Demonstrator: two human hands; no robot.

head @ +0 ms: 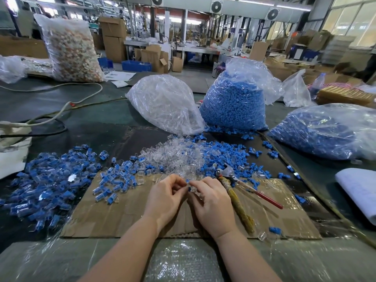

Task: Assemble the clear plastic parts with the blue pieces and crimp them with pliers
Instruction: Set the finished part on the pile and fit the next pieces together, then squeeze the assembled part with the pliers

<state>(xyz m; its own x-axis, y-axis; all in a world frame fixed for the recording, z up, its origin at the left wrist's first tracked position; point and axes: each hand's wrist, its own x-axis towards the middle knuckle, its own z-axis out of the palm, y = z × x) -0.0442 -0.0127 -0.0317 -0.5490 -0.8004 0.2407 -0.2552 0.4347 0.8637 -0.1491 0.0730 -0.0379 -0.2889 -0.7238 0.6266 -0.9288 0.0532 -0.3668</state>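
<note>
My left hand (165, 197) and my right hand (211, 202) meet over the cardboard sheet (114, 216), fingertips together. Between them they pinch a small clear plastic part with a blue piece (188, 185); which hand holds which piece is hard to tell. Just beyond lies a heap of loose clear parts (175, 157) mixed with loose blue pieces (230, 153). The pliers (234, 180), with one red handle and one wrapped handle, lie on the cardboard right of my right hand. A pile of assembled blue-and-clear parts (48, 184) spreads to the left.
A bag of clear parts (164, 102) and two bags of blue pieces (234, 104) (325, 131) stand behind the heaps. A large bag of pale parts (71, 49) is far left. Cables (50, 117) cross the dark table. A white cloth (360, 190) lies at the right.
</note>
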